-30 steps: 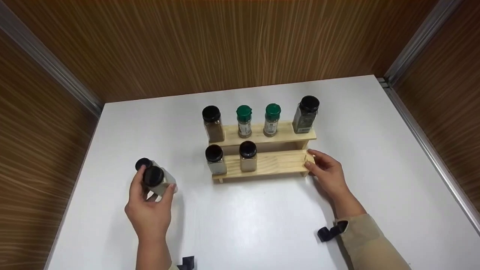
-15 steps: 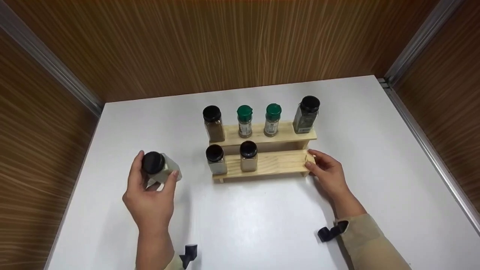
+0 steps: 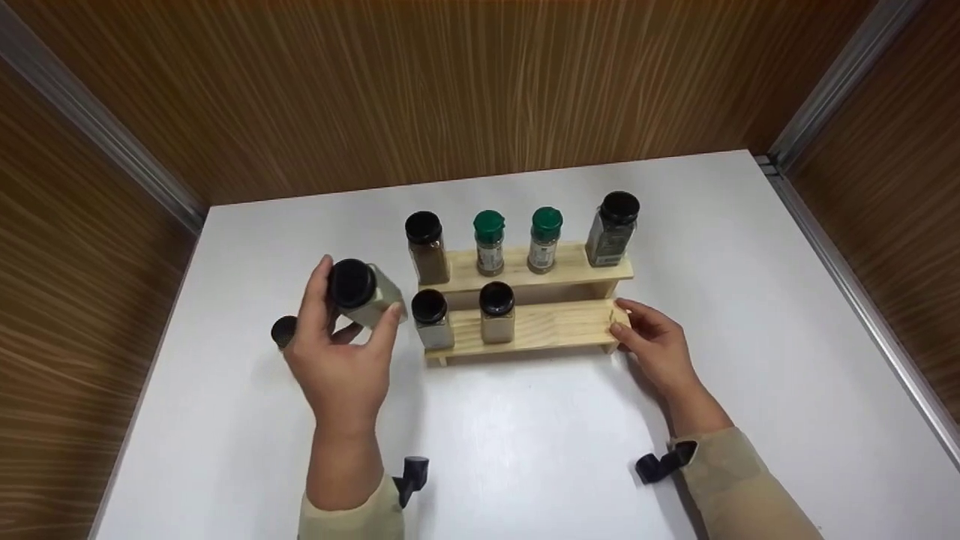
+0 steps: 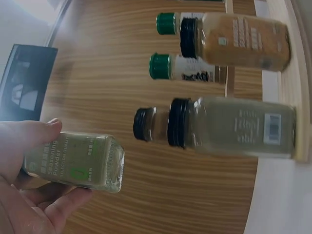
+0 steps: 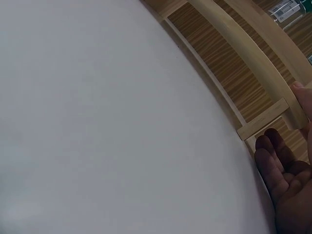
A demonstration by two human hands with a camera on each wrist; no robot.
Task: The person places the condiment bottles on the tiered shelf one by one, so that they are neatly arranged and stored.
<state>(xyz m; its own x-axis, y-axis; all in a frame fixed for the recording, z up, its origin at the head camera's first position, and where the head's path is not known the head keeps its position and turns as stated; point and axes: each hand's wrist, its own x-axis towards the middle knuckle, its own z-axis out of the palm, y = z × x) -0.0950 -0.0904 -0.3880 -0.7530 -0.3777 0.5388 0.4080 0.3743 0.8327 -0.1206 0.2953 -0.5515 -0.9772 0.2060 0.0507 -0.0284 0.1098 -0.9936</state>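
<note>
Head view: the left hand (image 3: pixel 341 367) holds a jar (image 3: pixel 365 295) up in the air, just left of the rack (image 3: pixel 559 324). Its thumb and fingers curl round the jar's sides. The jar is tipped, not straight up. Its long side runs from the black cap (image 3: pixel 351 283), which is up and toward the camera, down and to the right to its bottom. In the left wrist view the same jar (image 4: pixel 73 161) lies across the palm, and it has pale green powder inside. The right hand (image 3: pixel 654 346) rests on the table (image 3: pixel 750 300) at the right end of the rack. Its fingers are bent a little and touch the end of the lower step; they do not wrap round it. The right wrist view shows the fingers (image 5: pixel 275 151) loose beside the wood. Two jars with black caps stand on the left part of the lower step. Four more stand on the top step: two with black caps at the ends and two with green caps between them. A small dark jar (image 3: pixel 284 331) sits on the table, partly hidden behind the left hand. Wood walls stand round the table.
</note>
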